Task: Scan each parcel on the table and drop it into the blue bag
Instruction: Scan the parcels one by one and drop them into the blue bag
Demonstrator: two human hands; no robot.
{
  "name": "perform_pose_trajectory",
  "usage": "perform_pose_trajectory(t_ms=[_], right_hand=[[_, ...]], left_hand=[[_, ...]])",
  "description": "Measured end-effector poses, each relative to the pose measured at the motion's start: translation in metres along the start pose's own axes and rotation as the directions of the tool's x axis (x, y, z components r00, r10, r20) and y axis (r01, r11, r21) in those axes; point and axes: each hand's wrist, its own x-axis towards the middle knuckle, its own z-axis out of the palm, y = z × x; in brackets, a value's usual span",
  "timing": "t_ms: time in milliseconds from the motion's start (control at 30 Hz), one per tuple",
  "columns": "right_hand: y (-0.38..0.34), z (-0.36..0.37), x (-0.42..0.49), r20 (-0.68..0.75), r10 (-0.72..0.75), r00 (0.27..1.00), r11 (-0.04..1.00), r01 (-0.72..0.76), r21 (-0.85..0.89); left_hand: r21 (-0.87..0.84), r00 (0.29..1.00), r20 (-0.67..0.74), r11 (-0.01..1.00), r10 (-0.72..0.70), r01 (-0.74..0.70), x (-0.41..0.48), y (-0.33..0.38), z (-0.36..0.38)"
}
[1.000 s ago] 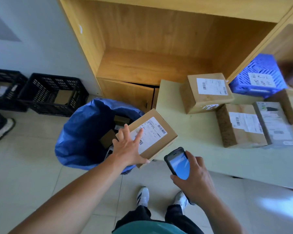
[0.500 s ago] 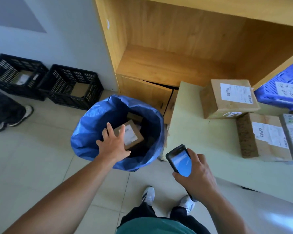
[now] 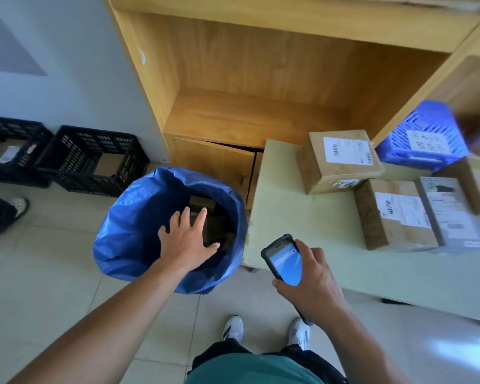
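Observation:
The blue bag point(image 3: 128, 239) stands open on the floor left of the pale green table point(image 3: 302, 217). Cardboard parcels lie dark inside the bag point(image 3: 203, 203). My left hand point(image 3: 187, 239) hovers over the bag's mouth, fingers spread, holding nothing. My right hand point(image 3: 311, 284) grips a black handheld scanner point(image 3: 283, 259) with a lit blue screen, near the table's left front corner. On the table sit a labelled brown parcel point(image 3: 341, 159), a second brown parcel point(image 3: 394, 214) and a grey flat parcel point(image 3: 449, 212) beside it.
A wooden shelf unit point(image 3: 247, 79) rises behind bag and table. A blue plastic basket point(image 3: 424, 139) stands at the table's back right. Two black crates point(image 3: 92, 159) sit on the floor at left, next to another person's shoe point(image 3: 18, 205). My own feet point(image 3: 233, 328) stand on pale tiles.
My left hand carried a labelled parcel from the table's edge over the bag and let it go; the parcel now lies inside and the hand is open. The right hand kept the scanner.

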Motion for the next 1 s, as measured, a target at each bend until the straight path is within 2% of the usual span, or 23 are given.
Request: perform_pose_trajectory(t_ms=[233,367,633,800,933,1000], right_hand=[[0.064,-0.037,0.003,-0.080,0.079,0.994,0.995,-0.074,0.066],[0.116,-0.065,0.009,-0.121,0.155,0.980,0.984,-0.142,0.110],[0.240,-0.124,0.027,-0.165,0.282,0.945,0.946,-0.245,0.211],[0.318,-0.153,0.037,-0.146,0.357,0.923,0.917,-0.316,0.243],[0.364,-0.171,0.045,-0.141,0.373,0.917,0.908,-0.329,0.260],[0.380,-0.177,0.052,-0.116,0.369,0.922,0.907,-0.329,0.263]], left_hand=[[0.014,0.972,-0.061,0.974,0.226,-0.226,0.024,0.092,-0.012],[-0.011,0.937,0.015,0.937,0.349,-0.348,0.029,0.167,-0.009],[-0.009,0.883,0.094,0.888,0.459,-0.461,0.048,0.344,0.012],[-0.046,0.870,0.040,0.871,0.491,-0.489,0.051,0.451,0.033],[0.007,0.828,-0.018,0.829,0.560,-0.560,0.050,0.514,0.050],[0.057,0.814,0.068,0.813,0.576,-0.580,0.050,0.532,0.063]])
